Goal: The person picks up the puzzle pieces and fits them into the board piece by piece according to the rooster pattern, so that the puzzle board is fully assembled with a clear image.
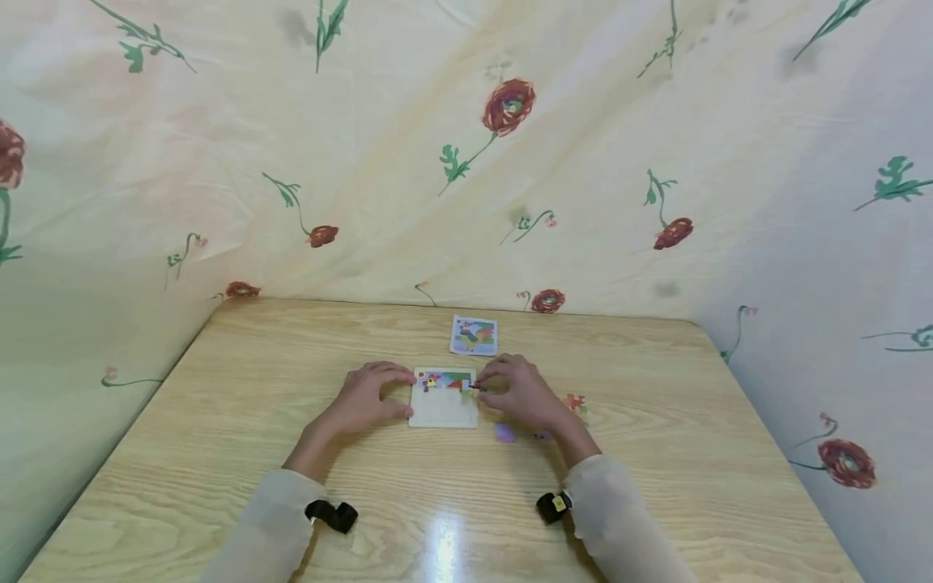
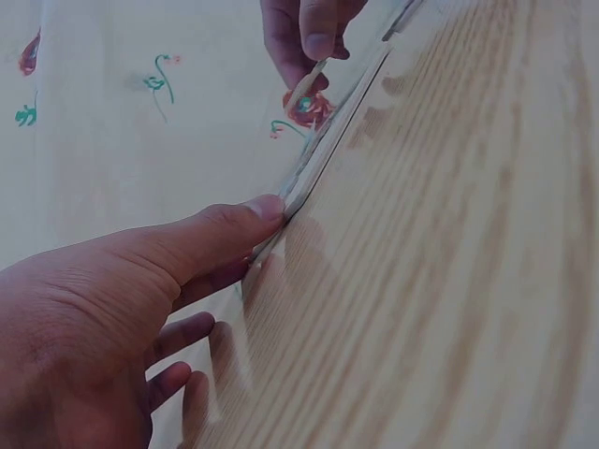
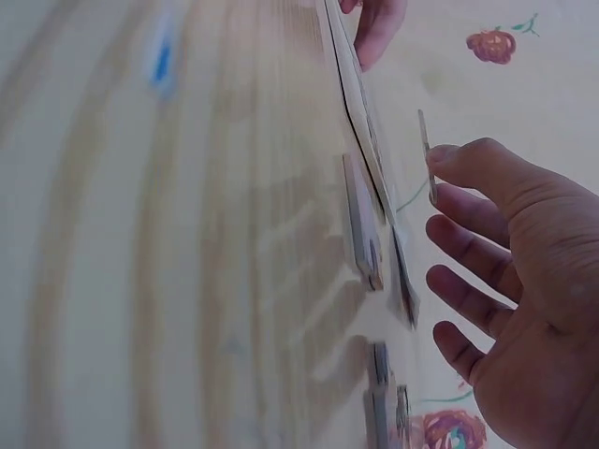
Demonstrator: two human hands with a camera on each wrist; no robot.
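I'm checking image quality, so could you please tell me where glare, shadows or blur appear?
Head view: white glare on the table at bottom centre; left wrist view: shadows beside the left hand; right wrist view: shadows near the right hand, table grain blurred at far left.

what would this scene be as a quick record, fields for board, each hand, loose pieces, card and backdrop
board: puzzle board on the table, coloured strip along top, mostly pale below
left hand: holds the board's left edge
right hand: pinches a puzzle piece near the board's right edge
loose pieces: right of the board
picture card: beyond the board
backdrop: flowered cloth
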